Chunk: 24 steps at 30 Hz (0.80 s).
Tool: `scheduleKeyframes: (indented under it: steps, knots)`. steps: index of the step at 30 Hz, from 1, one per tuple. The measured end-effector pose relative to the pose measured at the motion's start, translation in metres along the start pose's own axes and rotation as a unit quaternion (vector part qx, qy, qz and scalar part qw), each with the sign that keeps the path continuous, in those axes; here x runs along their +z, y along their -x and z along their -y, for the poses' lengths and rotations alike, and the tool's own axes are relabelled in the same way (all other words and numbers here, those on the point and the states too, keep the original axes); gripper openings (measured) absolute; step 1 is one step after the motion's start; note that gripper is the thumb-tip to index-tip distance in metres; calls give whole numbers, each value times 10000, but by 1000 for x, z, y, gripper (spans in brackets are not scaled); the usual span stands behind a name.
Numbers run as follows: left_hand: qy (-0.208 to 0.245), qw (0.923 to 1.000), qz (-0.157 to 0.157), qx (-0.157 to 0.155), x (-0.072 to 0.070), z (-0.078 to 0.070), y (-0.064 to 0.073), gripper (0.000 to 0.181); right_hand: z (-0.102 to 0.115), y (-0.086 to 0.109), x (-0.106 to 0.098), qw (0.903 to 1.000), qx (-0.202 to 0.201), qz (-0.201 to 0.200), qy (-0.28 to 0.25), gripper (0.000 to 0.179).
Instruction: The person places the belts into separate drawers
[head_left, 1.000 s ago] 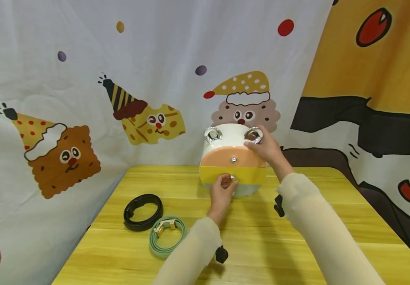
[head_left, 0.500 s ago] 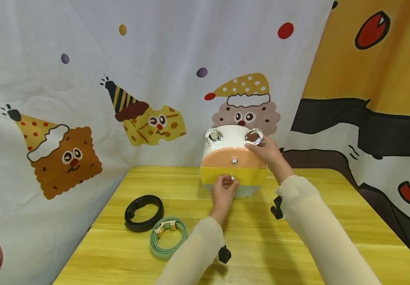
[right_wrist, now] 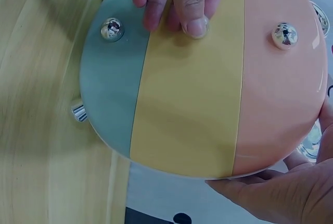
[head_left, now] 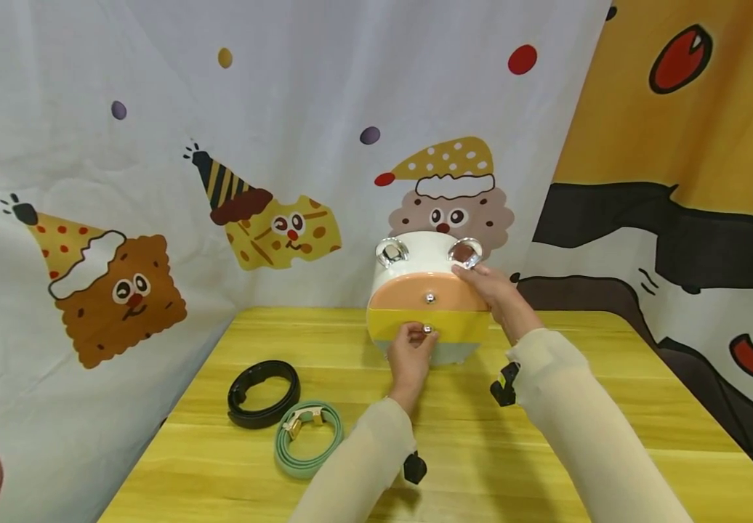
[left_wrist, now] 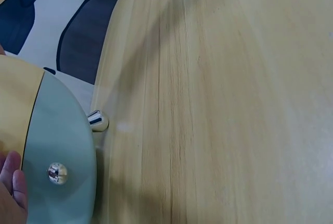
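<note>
A small rounded drawer cabinet (head_left: 425, 250) stands at the back of the table, white on top with two shiny silver rings. Its front has a peach drawer (head_left: 396, 294), a yellow drawer (head_left: 383, 323) and a grey-green drawer (left_wrist: 57, 125), all flush in the right wrist view. My left hand (head_left: 409, 361) pinches the yellow drawer's silver knob (head_left: 427, 329); in the right wrist view its thumb and fingers (right_wrist: 190, 5) mostly cover that knob. At the cabinet's upper right side, my right hand (head_left: 496, 290) grips the body near the ring. Some of its fingers are hidden behind.
A coiled black belt (head_left: 235, 407) lies on the wooden table (head_left: 206, 465), left of my left forearm. Just in front of it is a coiled green belt (head_left: 283, 450) with a gold buckle. Printed cloth (head_left: 324, 94) hangs close behind the cabinet.
My right hand has shifted slightly lower at the cabinet's side, away from the ring. The left hand keeps its pinch on the knob, and the drawers look the same.
</note>
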State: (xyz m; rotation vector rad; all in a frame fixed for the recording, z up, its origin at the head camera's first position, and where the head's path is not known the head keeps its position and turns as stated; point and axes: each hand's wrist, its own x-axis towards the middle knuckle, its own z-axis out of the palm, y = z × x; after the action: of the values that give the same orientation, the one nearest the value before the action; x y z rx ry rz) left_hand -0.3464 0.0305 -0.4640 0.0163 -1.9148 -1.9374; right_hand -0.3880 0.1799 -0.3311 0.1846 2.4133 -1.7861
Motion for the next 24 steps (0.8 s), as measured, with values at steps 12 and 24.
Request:
scheduleKeyframes:
  steps: [12,24]
  knots:
    - [-534,9978,-384,102,4,0,-2,19,1,0,0,9993,184,80,-301,78]
    - [-465,9976,-484,168,6,-1,0,17,-1,-3,0,9990,221,3,-398,76]
